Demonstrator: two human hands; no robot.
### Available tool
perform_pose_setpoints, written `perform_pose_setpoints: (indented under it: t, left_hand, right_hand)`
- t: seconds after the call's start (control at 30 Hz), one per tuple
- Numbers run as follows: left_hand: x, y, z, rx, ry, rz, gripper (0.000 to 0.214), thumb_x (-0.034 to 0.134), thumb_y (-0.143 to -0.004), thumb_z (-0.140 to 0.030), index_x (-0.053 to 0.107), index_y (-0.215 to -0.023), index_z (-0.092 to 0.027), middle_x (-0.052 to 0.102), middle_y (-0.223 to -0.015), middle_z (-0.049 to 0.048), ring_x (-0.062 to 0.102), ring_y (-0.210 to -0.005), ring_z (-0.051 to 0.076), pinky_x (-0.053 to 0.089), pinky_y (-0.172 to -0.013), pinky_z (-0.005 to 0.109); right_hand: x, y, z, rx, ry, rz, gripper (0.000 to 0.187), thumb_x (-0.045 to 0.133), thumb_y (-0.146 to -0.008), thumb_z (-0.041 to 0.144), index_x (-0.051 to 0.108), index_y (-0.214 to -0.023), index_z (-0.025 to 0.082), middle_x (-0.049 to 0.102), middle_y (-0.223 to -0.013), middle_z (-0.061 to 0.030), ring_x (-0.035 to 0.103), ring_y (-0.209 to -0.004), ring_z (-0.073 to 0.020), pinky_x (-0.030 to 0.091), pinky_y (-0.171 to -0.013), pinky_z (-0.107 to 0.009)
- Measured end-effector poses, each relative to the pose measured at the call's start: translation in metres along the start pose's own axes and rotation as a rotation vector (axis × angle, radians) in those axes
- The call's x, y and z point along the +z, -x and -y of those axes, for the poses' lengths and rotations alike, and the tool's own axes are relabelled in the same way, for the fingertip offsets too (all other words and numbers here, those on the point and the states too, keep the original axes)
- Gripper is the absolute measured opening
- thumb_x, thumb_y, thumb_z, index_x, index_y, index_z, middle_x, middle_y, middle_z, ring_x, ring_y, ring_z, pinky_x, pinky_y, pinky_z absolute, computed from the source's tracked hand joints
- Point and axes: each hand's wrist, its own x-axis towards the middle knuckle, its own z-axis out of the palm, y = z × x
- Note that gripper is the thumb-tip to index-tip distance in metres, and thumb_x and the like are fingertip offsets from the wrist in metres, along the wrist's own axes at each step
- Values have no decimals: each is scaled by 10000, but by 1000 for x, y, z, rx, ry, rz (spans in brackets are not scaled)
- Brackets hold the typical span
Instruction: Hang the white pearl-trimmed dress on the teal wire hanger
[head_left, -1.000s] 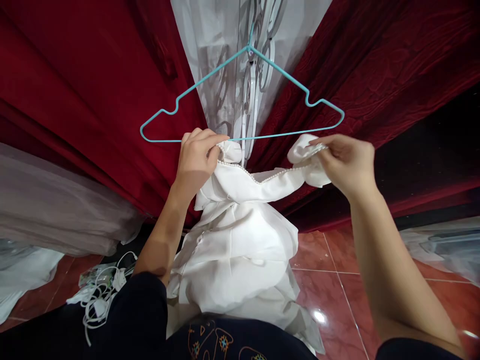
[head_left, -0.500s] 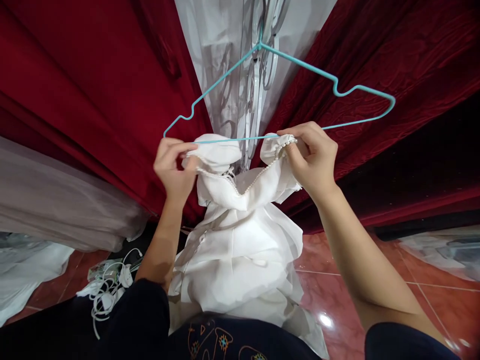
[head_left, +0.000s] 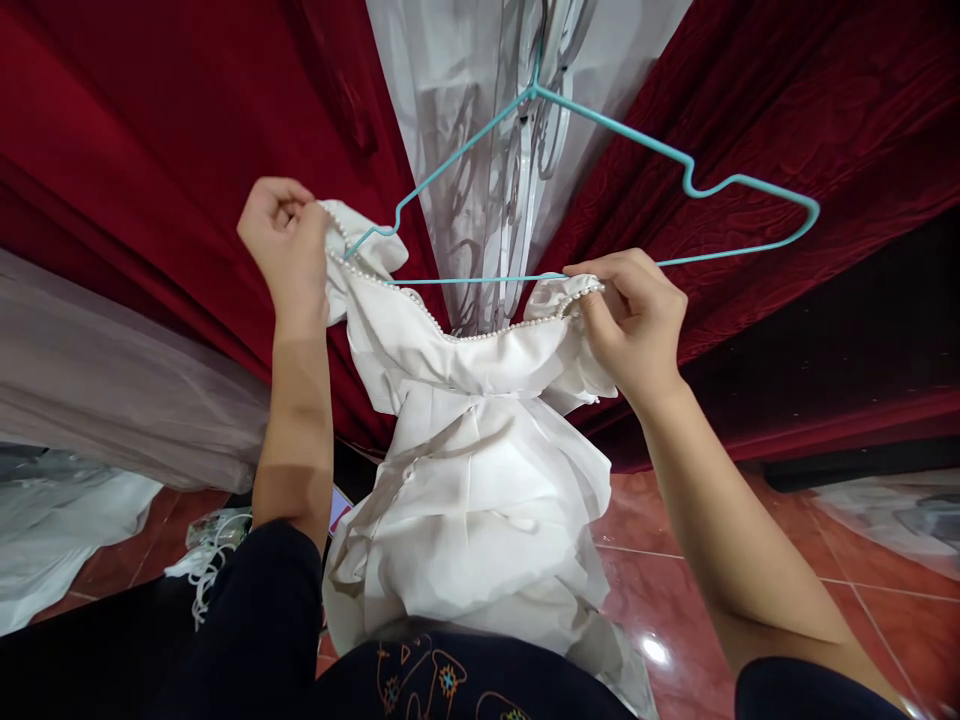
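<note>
A white dress (head_left: 480,480) with a pearl-edged neckline hangs between my hands. My left hand (head_left: 281,235) is closed on its left shoulder edge, which is pulled up and out around the left end of a light-blue hanger (head_left: 615,125). That hanger end passes inside the raised sleeve. My right hand (head_left: 634,315) pinches the pearl trim of the other shoulder, close to the hanger's bottom bar. The right end of the hanger sticks out bare beyond my right hand. Its hook, at the top, overlaps white metal scrollwork.
Red curtains (head_left: 180,130) hang on the left, with dark red patterned drapes (head_left: 757,130) on the right. White curled metalwork (head_left: 517,190) stands before white cloth in the middle. White cables (head_left: 210,565) lie on a black surface at lower left. The floor is red tile (head_left: 645,520).
My left hand has moved up and left, drawing the dress's left shoulder over the hanger's left end. The neckline is stretched wider. My right hand has hardly moved.
</note>
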Motion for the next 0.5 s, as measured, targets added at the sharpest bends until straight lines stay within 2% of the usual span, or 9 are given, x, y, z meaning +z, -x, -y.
perform_pose_setpoints:
  t: [0.03,0.1,0.17,0.2,0.27,0.33,0.4,0.43,0.5]
  left_hand:
    - [7,-5,-6,24,28,77,395,831,-902,-508,561,-809,-235,589,-816,8,598,-793,154,477,-738,401]
    - [18,-8,-17,-12,95,282,477,914,-833,-626,612,-869,-259,643,-879,3,627,-867,165,516,-792,434]
    - [25,-5,-25,-112,178,480,495,919,-843,-639,664,-1027,-255,696,-988,-13,654,-960,148,552,-866,419]
    - [26,-1,-28,-147,212,526,469,881,-897,-616,675,-1102,-248,715,-1053,-13,665,-1011,146,565,-903,401]
    - [27,10,-35,-109,222,485,366,745,-1032,-546,662,-1191,-226,717,-1168,-1,664,-1114,149,566,-983,366]
    - [26,28,-43,40,170,326,313,620,-1115,-525,633,-1181,-220,689,-1203,12,638,-1175,155,541,-1066,362]
    - [26,51,-54,207,114,275,327,541,-1139,-556,630,-1153,-242,674,-1185,31,631,-1189,184,522,-1115,400]
    - [27,63,-60,266,94,324,334,488,-1154,-551,646,-1152,-256,680,-1184,48,639,-1200,210,520,-1121,428]
    - [32,87,-70,347,56,534,328,418,-1172,-436,688,-1197,-252,715,-1199,76,675,-1191,241,537,-1094,442]
  right_hand:
    - [0,0,-1,-6,-6,-4,205,606,-1047,353,787,-1056,256,766,-1000,-65,727,-958,-236,592,-876,-428]
    - [1,0,-3,-21,-13,-16,225,591,-1058,359,786,-1050,247,761,-979,-63,723,-938,-230,584,-862,-416]
    - [1,0,-4,-35,-12,-26,223,589,-1062,350,784,-1044,244,758,-961,-59,717,-919,-223,573,-847,-401]
    - [1,0,-4,-40,-12,-29,217,590,-1062,341,783,-1043,243,757,-959,-58,715,-914,-220,568,-844,-396]
    - [0,-1,-5,-49,-15,-32,206,593,-1061,326,779,-1041,242,758,-955,-57,713,-909,-217,563,-837,-388]
    - [1,0,-5,-50,-18,-29,205,590,-1062,325,775,-1040,240,757,-955,-58,714,-910,-216,562,-831,-385]
    - [3,0,-5,-40,-17,-33,209,587,-1061,332,770,-1034,237,755,-958,-58,715,-911,-216,565,-827,-387]
    - [4,0,-6,-33,-15,-37,208,586,-1058,330,769,-1031,236,754,-963,-58,715,-915,-215,569,-830,-389]
    - [6,0,-6,-26,-11,-49,199,583,-1046,298,771,-1033,235,752,-974,-58,717,-928,-215,577,-841,-393]
